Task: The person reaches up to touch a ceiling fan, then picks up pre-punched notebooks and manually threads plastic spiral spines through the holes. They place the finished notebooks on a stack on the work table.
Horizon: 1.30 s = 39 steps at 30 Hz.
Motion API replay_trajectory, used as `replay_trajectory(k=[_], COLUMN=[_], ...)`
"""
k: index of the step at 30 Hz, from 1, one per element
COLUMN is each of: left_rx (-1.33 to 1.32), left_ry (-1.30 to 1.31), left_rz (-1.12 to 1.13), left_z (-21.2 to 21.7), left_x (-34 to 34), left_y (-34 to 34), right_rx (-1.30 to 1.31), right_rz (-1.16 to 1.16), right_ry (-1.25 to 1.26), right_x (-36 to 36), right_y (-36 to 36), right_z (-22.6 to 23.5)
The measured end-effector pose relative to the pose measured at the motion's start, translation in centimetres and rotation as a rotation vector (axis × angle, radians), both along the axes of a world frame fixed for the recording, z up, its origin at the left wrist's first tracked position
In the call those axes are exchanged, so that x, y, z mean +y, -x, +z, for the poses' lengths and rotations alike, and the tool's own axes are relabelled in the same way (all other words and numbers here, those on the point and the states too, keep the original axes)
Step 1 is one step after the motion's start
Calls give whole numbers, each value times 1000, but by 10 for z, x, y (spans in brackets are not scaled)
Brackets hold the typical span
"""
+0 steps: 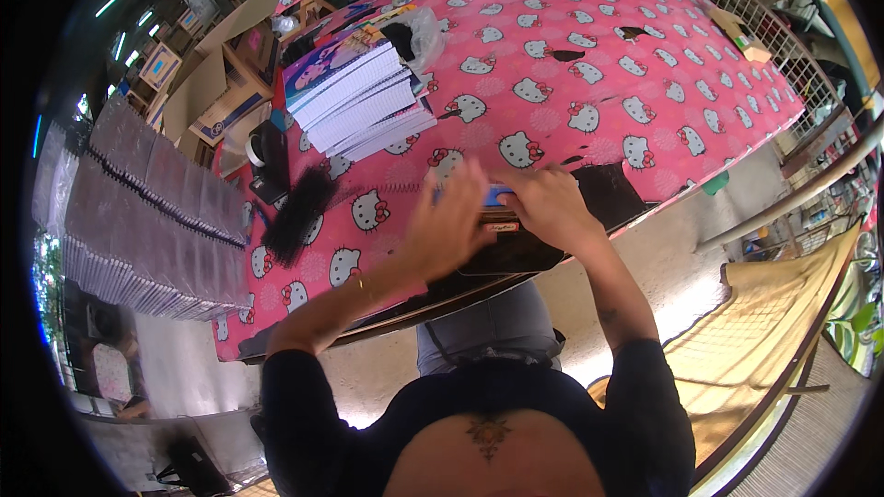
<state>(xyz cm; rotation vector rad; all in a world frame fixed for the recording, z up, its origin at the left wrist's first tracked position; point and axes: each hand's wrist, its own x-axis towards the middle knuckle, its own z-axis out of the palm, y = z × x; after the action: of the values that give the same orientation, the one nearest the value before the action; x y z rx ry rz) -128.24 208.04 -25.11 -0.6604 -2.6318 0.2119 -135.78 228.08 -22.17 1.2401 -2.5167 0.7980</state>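
Observation:
My left hand [449, 223] is over the front edge of the table, its fingers smeared by motion, so its hold is unclear. A thin dark spiral wire coil [382, 189] runs leftward from beside it across the cloth. Close by on the right, my right hand [552, 209] has its fingers bent down onto a small blue piece [498, 195], mostly hidden between the hands. Just below the blue piece is a small wooden block with a label [502, 226]. To the left of the coil lies a bristly black bundle of spiral coils [299, 216].
A pink patterned cloth covers the table [608, 83]. Stacked notebooks [354, 97] lie beyond my left hand. Tall stacks of grey-covered books [152, 221] stand at the left, near an open cardboard box [221, 97]. A dark sheet [612, 195] lies right of my right hand.

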Motion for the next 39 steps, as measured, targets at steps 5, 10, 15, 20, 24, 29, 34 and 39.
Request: replay_trajectory(k=[5,10,15,20,24,29,34,39], left_rx=[270,9,47,259,115,132,202,86], left_ry=[47,71,93,-36,59,189,58,78], left_rz=[294,-129,-150,307,-381,207,-47,-134], left_z=[20,7,6,21,-4,4,17,0], left_x=[5,8,9,7,4,7,13,13], left_y=[5,-6,4,15,-2,2,16,10], right_rx=[36,-432,-685,-699,-683,-795,-740,-672], right_rz=[-47,78,67,99,173,188,202,270], right_ry=[-16,627,907,835,830,746,611,605], right_x=[7,43,28,16,15,12,14,17], right_y=[-5,5,3,1,1,2,6,10], right_z=[7,-16,-71,-79,-73,-78,-76,-73])
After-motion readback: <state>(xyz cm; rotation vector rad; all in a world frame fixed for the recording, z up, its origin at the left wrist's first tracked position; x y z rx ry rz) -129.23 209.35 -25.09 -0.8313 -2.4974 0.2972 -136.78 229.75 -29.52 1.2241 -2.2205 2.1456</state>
